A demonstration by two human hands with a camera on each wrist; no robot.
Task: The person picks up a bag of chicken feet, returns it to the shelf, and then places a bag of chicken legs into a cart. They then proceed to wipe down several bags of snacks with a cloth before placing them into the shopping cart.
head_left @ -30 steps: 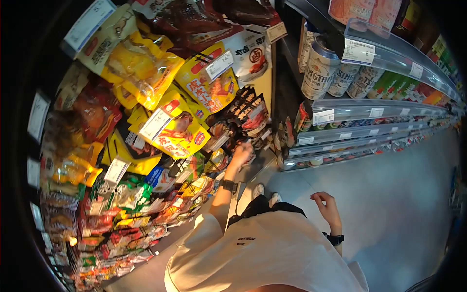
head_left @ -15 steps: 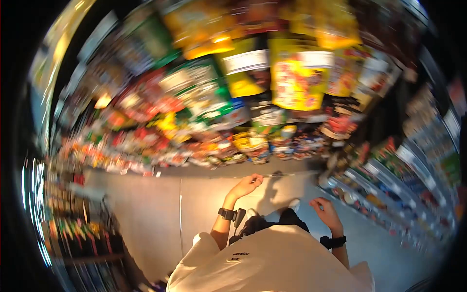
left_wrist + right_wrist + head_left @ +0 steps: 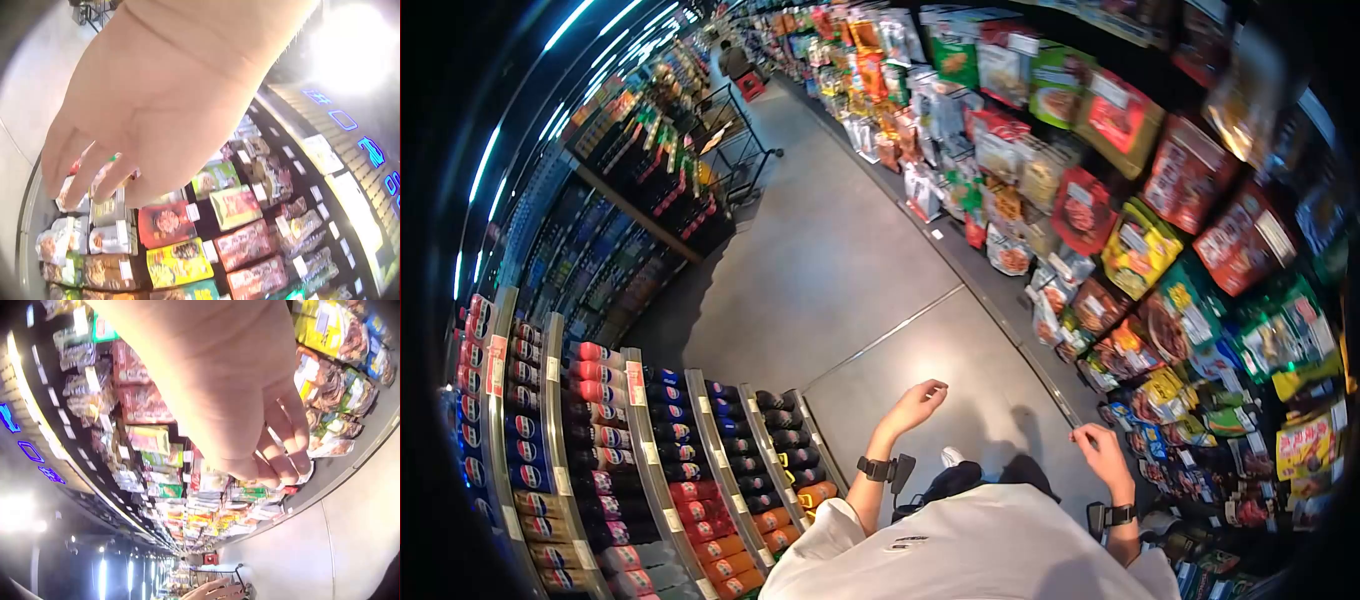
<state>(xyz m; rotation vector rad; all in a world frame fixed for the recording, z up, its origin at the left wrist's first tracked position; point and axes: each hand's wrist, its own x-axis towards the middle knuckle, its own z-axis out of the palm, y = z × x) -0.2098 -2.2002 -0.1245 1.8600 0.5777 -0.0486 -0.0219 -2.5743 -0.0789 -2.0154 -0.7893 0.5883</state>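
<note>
Wearing a white shirt and black straps at both wrists, a person stands in a store aisle with both hands held low in front of the body. The left hand is released, its fingers loosely bent above the gray floor. The right hand, also released with fingers loosely curved, is the nearer of the two to food packets hanging in rows along the person's right side; the width of the gap cannot be told. Among them are a yellow packet and a red packet, with white price tags nearby. At left, bottles in pink, orange and dark colors line the near shelves, divided by pale rails. Beyond, the floor runs past a dark stand of goods to a black trolley. Farther off, a second person appears beside something red, while ceiling lights glow at upper left.
</note>
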